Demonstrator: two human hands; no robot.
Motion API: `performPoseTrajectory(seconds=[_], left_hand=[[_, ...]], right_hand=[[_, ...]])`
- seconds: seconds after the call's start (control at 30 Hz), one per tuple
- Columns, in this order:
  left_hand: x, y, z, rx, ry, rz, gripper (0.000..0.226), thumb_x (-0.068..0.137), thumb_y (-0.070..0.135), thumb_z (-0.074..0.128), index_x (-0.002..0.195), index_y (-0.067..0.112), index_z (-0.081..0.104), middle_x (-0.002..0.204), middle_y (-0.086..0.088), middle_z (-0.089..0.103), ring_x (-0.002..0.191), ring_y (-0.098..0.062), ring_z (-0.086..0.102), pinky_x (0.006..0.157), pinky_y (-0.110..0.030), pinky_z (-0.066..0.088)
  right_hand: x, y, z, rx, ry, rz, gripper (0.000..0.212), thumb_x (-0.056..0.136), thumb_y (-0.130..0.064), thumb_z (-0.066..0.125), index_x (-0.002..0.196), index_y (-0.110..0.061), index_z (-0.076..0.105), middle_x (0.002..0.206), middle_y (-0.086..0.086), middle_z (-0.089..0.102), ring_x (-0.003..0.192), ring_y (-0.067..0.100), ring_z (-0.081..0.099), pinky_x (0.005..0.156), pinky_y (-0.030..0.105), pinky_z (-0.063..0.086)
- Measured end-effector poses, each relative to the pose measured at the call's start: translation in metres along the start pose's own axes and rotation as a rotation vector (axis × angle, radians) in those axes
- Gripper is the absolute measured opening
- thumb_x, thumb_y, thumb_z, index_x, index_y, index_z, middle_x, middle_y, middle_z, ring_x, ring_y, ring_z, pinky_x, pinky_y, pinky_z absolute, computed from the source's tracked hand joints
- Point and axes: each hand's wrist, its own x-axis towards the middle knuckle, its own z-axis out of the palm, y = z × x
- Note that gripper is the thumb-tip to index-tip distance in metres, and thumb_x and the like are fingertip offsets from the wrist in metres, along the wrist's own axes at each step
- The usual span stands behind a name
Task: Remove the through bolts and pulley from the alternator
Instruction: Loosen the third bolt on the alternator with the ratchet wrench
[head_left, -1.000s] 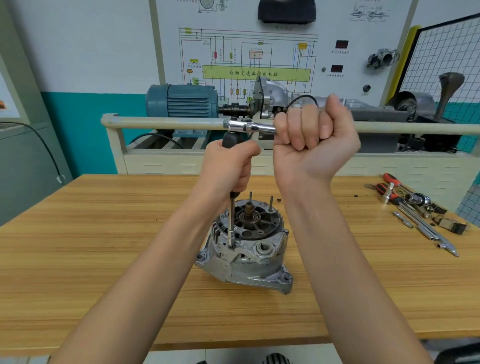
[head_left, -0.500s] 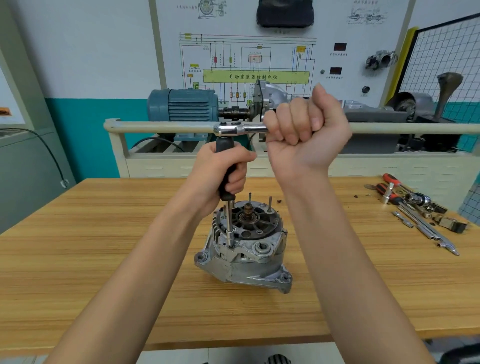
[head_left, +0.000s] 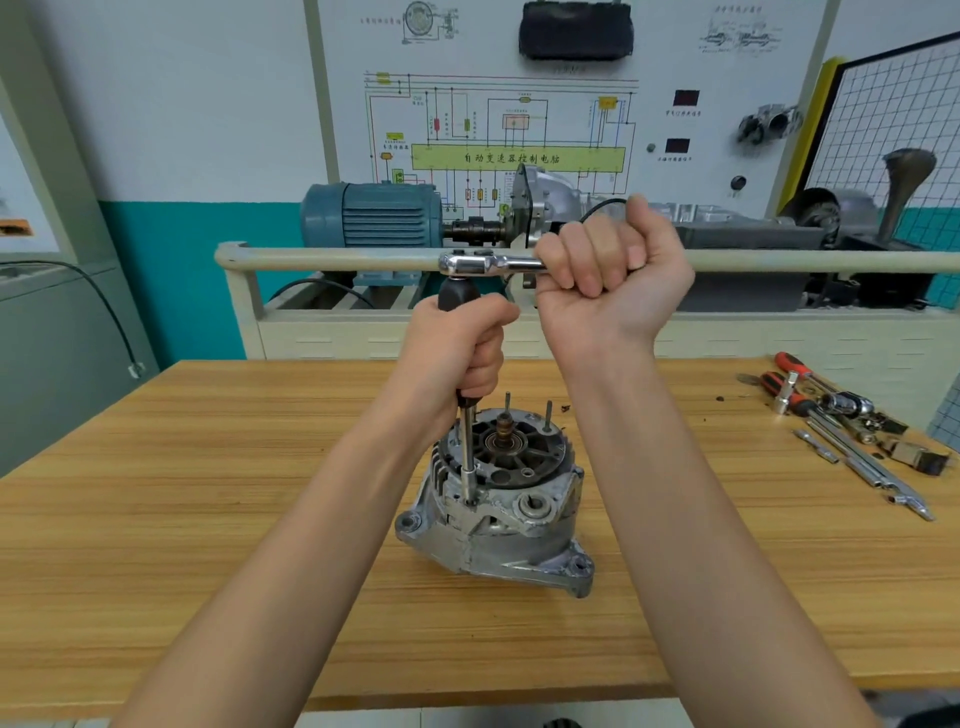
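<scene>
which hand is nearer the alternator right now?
Left. The left hand grips the upright driver handle directly above the alternator. The right hand sits higher and further right, gripping the ratchet handle.

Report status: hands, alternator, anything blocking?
Left hand grips upright driver handle; right hand grips ratchet. Driver tip seated in alternator housing. Nothing blocking; loose tools far right.

ratchet handle (head_left: 493, 264): grip hidden inside right hand (head_left: 610, 280) | driver handle (head_left: 457, 293): mostly covered by left hand (head_left: 457, 348) | bolt head under socket (head_left: 470, 486): unseen | mesh board (head_left: 893, 124): cut by right edge
</scene>
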Motion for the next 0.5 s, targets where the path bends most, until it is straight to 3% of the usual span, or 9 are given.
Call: performPoseTrajectory(seconds=[0.13, 0.2, 0.27, 0.37, 0.5], left_hand=[[0.001, -0.002, 0.009, 0.030, 0.173, 0.033, 0.048, 0.085, -0.002, 0.053, 0.050, 0.021, 0.029, 0.038, 0.008, 0.024, 0.032, -0.009, 0.015, 0.037, -0.014, 0.016], [-0.001, -0.003, 0.011, 0.057, 0.201, 0.064, 0.047, 0.084, -0.003, 0.054, 0.050, 0.020, 0.030, 0.038, 0.008, 0.026, 0.032, -0.008, 0.017, 0.037, -0.013, 0.018], [-0.003, -0.004, 0.010, 0.061, 0.180, 0.081, 0.046, 0.084, -0.003, 0.054, 0.052, 0.019, 0.030, 0.039, 0.008, 0.026, 0.032, -0.009, 0.017, 0.036, -0.013, 0.018], [-0.005, -0.002, 0.002, 0.029, 0.058, 0.076, 0.044, 0.084, -0.006, 0.055, 0.054, 0.017, 0.033, 0.039, 0.007, 0.027, 0.033, -0.009, 0.019, 0.037, -0.014, 0.020], [-0.003, 0.004, -0.011, -0.059, -0.143, 0.012, 0.037, 0.077, 0.007, 0.059, 0.047, 0.018, 0.041, 0.039, 0.005, 0.031, 0.032, -0.009, 0.025, 0.037, -0.018, 0.024]], right_hand=[[-0.024, 0.018, 0.012, -0.313, -0.214, -0.325, 0.054, 0.092, -0.004, 0.037, 0.040, -0.018, 0.033, 0.035, -0.006, 0.025, 0.035, 0.009, 0.015, 0.044, 0.024, 0.015], [-0.034, 0.027, 0.015, -0.410, -0.281, -0.491, 0.044, 0.086, -0.001, 0.038, 0.047, -0.021, 0.037, 0.035, -0.005, 0.029, 0.034, 0.008, 0.022, 0.045, 0.024, 0.019], [-0.038, 0.029, 0.017, -0.438, -0.303, -0.535, 0.037, 0.085, 0.000, 0.038, 0.054, -0.021, 0.039, 0.036, -0.005, 0.030, 0.034, 0.008, 0.023, 0.046, 0.024, 0.019], [-0.032, 0.022, 0.016, -0.367, -0.307, -0.411, 0.045, 0.086, -0.003, 0.038, 0.044, -0.020, 0.036, 0.034, -0.005, 0.028, 0.032, 0.008, 0.020, 0.043, 0.023, 0.017], [-0.008, 0.005, 0.009, -0.198, -0.189, -0.085, 0.061, 0.095, -0.011, 0.033, 0.034, -0.019, 0.034, 0.031, -0.006, 0.024, 0.030, 0.007, 0.018, 0.038, 0.020, 0.019]])
